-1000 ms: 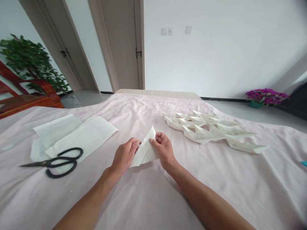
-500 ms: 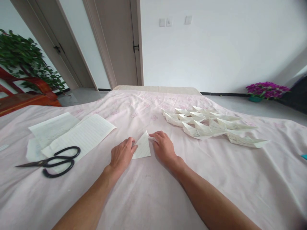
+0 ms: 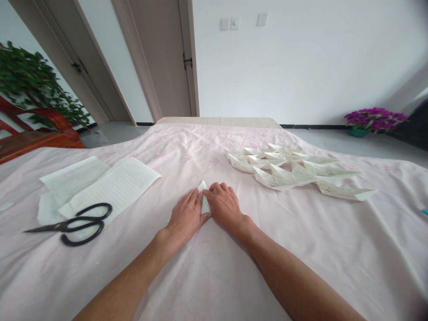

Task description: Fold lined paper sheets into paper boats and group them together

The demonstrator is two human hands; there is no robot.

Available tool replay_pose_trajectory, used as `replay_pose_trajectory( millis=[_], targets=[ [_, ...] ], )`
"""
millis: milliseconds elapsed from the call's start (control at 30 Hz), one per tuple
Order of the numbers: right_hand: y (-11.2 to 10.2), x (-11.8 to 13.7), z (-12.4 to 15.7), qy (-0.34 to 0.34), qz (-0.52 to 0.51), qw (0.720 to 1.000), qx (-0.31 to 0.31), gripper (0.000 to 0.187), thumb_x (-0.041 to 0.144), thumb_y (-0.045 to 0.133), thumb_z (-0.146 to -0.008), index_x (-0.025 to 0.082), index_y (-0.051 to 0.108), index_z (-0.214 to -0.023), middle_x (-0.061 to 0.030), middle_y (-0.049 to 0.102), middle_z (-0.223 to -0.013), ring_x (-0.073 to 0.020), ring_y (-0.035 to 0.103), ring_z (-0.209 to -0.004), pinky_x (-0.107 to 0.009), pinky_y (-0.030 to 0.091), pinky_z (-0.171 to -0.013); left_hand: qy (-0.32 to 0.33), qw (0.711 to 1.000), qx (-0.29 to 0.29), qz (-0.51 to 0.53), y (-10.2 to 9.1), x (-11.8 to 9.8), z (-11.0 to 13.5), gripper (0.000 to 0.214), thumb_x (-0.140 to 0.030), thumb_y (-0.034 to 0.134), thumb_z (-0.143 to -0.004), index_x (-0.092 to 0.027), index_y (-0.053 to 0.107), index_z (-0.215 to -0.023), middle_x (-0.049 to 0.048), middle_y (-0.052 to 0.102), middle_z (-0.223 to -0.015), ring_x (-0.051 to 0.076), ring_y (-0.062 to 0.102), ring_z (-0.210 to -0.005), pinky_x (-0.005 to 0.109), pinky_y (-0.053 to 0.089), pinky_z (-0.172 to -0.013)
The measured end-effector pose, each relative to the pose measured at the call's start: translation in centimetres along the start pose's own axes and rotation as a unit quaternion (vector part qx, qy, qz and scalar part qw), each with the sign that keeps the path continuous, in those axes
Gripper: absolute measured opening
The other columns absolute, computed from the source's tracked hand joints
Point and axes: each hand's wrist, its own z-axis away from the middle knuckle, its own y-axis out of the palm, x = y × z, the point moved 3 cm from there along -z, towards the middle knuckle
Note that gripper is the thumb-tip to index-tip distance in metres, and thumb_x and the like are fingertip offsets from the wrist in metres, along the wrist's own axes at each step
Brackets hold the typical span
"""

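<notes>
A small folded piece of lined paper point(image 3: 203, 199) lies on the pink bedsheet point(image 3: 214, 276), mostly covered by both hands. My left hand point(image 3: 186, 217) lies flat on its left part, fingers stretched out. My right hand point(image 3: 223, 205) presses flat on its right part, fingers together and extended. Only the paper's top corner and a strip between the hands show.
Several folded paper boats point(image 3: 290, 174) sit at the right. Loose lined sheets point(image 3: 110, 187) lie at the left with black scissors point(image 3: 75, 225) on them. A red wooden chair point(image 3: 36, 136) and green plant point(image 3: 33, 84) stand far left; purple flowers point(image 3: 374, 118) far right.
The paper was held up between both hands, then was laid on the sheet. Both hands have moved together and now press flat on it.
</notes>
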Motion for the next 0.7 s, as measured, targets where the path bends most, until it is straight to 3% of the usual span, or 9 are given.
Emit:
replay_pose_trajectory(
  millis=[200,333,500,600,700],
  targets=[
    [0.2,-1.2,0.0,0.047,-0.07,0.996,-0.021,0.029,0.021,0.045,-0.096,0.029,0.068,-0.112,-0.0052,0.062,-0.107,-0.0207,0.05,-0.095,-0.032,0.037,-0.084,0.022,0.997,0.061,-0.032,-2.4,-1.3,-1.1,0.049,-0.027,0.055,-0.084,-0.004,0.055,-0.127,0.0244,0.062,-0.117,0.035,0.057,-0.114,0.046,0.047,-0.096],
    [0.5,-2.0,-0.1,0.065,-0.098,0.993,-0.029,0.032,0.017,0.05,-0.091,0.025,0.067,-0.117,-0.0066,0.064,-0.106,-0.0209,0.053,-0.095,-0.031,0.038,-0.088,0.038,0.997,0.068,-0.023,-2.4,-1.0,-0.5,0.061,-0.023,0.052,-0.08,-0.005,0.046,-0.137,0.0271,0.05,-0.137,0.037,0.046,-0.131,0.049,0.041,-0.103],
    [0.9,-2.5,-0.2,0.068,-0.127,0.989,-0.044,0.039,0.012,0.05,-0.087,0.022,0.064,-0.123,-0.0093,0.065,-0.107,-0.0228,0.055,-0.098,-0.033,0.041,-0.091,0.078,0.995,0.048,0.035,-1.3,0.9,0.6,0.065,-0.007,0.043,-0.076,-0.009,0.042,-0.141,0.0187,0.044,-0.148,0.026,0.037,-0.141,0.039,0.031,-0.113],
    [1.2,-2.9,-0.3,0.076,-0.158,0.983,-0.053,0.045,0.008,0.051,-0.084,0.02,0.062,-0.126,-0.0104,0.064,-0.112,-0.0229,0.056,-0.102,-0.034,0.042,-0.094,0.048,0.992,0.047,0.111,-1.9,2.1,0.7,0.06,-0.002,0.036,-0.078,-0.015,0.051,-0.135,0.0129,0.056,-0.138,0.021,0.052,-0.129,0.033,0.039,-0.106],
    [1.3,-3.1,-0.4,0.052,-0.231,0.969,-0.073,0.056,0.008,0.056,-0.077,0.022,0.058,-0.131,-0.0095,0.06,-0.125,-0.0228,0.054,-0.112,-0.036,0.041,-0.1,-0.047,0.966,0.06,0.246,-3.5,3.5,0.4,0.044,-0.012,0.035,-0.088,-0.02,0.062,-0.121,0.0068,0.071,-0.112,0.022,0.066,-0.106,0.032,0.048,-0.092]
  ],
)
